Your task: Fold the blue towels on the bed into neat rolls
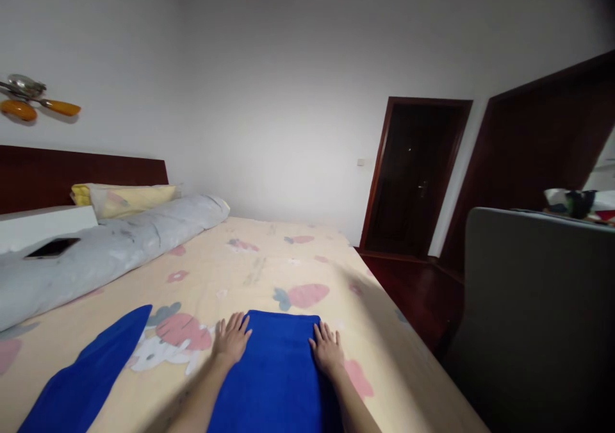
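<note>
You are resting your left hand (232, 338) and right hand (327, 348) flat, fingers spread, along opposite edges of a smooth royal-blue cloth (278, 372). Its squared far end is lying between them on the cream, carrot-printed bedsheet (269, 253). A second blue fabric piece (93, 372), tapering to a blunt tip, is lying to your left. The picture's bottom edge is cutting off both blue pieces, and your forearms are covering parts of the cloth's sides.

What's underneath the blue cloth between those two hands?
The blue cloth lies on a patterned cream bedsheet, visible beyond its edges. Whatever the cloth covers directly beneath can't be seen.
</note>
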A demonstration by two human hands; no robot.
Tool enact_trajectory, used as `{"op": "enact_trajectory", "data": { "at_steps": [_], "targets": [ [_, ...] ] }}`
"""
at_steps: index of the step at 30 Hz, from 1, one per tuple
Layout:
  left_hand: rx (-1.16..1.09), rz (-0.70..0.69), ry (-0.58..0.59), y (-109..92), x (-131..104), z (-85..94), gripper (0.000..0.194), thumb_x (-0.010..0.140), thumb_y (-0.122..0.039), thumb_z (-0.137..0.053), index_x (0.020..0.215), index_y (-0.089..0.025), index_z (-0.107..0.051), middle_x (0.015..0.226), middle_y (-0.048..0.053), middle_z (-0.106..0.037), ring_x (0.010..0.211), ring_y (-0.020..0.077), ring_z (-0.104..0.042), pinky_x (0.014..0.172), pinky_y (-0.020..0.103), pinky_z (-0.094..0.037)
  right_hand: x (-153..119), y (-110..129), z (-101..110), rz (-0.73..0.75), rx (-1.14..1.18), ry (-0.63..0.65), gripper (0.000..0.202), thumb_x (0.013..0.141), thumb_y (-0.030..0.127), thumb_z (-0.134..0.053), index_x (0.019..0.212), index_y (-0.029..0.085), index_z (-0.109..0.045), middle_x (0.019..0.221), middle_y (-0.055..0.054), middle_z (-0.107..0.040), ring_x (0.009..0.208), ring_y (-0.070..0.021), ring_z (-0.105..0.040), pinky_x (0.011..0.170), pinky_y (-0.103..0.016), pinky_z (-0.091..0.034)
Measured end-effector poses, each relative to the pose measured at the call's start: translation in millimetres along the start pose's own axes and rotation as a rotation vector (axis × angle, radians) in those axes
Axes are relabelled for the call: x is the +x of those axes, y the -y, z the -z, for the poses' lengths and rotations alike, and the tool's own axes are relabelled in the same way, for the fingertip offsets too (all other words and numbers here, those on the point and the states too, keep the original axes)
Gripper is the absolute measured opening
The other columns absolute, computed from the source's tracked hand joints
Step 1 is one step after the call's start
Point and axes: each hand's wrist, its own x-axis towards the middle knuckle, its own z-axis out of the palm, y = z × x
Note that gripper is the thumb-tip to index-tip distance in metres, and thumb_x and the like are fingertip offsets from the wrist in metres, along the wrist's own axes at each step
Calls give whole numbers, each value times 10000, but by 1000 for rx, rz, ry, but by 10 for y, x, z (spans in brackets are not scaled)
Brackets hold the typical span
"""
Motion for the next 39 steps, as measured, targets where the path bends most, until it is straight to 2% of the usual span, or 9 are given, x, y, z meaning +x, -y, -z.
{"op": "enact_trajectory", "data": {
  "at_steps": [5,10,13,20,24,27,33,35,39],
  "targets": [
    [-34,-95,-159,-274,-167,-31,562,962,-314,-220,1515,-231,-270,1586,40,-231,1466,260,-202,1180,520,-138,-144,397,3,42,24,-70,565,972,294,-209,1501,109,-279,1577,-102,-185,1471,-220,-118,1196,-457,-95],
    [-111,-333,-21,-676,-439,-280,557,972,-317,-199,1514,-212,-269,1581,37,-253,1463,204,-213,1176,428,-232,-521,769,-150,382,232,23,560,991,387,-201,1513,194,-262,1569,-38,-231,1457,-185,-185,1186,-402,-203],
    [-110,-264,26,-613,-571,-296,596,970,-474,-203,1521,-250,-238,1592,19,-209,1470,226,-186,1183,480,-199,-673,659,-167,377,196,27,598,982,529,-210,1503,246,-285,1572,-22,-211,1461,-216,-171,1190,-466,-168],
    [-43,29,27,-92,-671,-128,644,946,-565,-206,1516,-266,-236,1593,20,-173,1479,282,-118,1165,594,-86,-756,99,-113,16,88,29,734,949,628,-209,1509,154,-236,1576,-64,-182,1466,-236,-138,1197,-495,-117],
    [63,123,-148,-134,-833,-147,628,947,-492,-263,1502,-199,-291,1583,92,-214,1469,325,-155,1150,629,-54,-847,77,-113,-129,33,-43,784,946,601,-284,1485,32,-254,1557,-154,-214,1461,-285,-153,1197,-516,-80],
    [35,9,-274,-381,-1028,-258,602,960,-411,-260,1511,-168,-257,1585,105,-203,1466,311,-177,1162,604,-102,-998,260,-106,-29,78,-113,695,968,527,-289,1492,71,-267,1561,-135,-199,1462,-277,-147,1197,-509,-95],
    [-154,-470,-85,-736,-1207,-490,555,982,-307,-247,1527,-241,-165,1581,26,-251,1448,181,-256,1164,425,-283,-1281,612,-100,455,275,42,542,965,317,-334,1501,261,-276,1567,-13,-228,1458,-203,-178,1188,-455,-199],
    [-159,-430,-85,-689,-1196,-460,533,990,-368,-254,1516,-289,-212,1575,12,-274,1446,203,-266,1164,467,-277,-1315,584,-127,439,272,33,533,980,409,-332,1497,292,-274,1559,-17,-254,1449,-223,-215,1179,-485,-217],
    [-100,-145,-117,-415,-1226,-341,557,971,-490,-269,1487,-284,-314,1561,35,-300,1442,270,-270,1143,553,-258,-1343,333,-268,274,210,-95,616,954,600,-308,1484,287,-308,1556,-27,-253,1442,-263,-228,1167,-526,-234]
  ]
}}
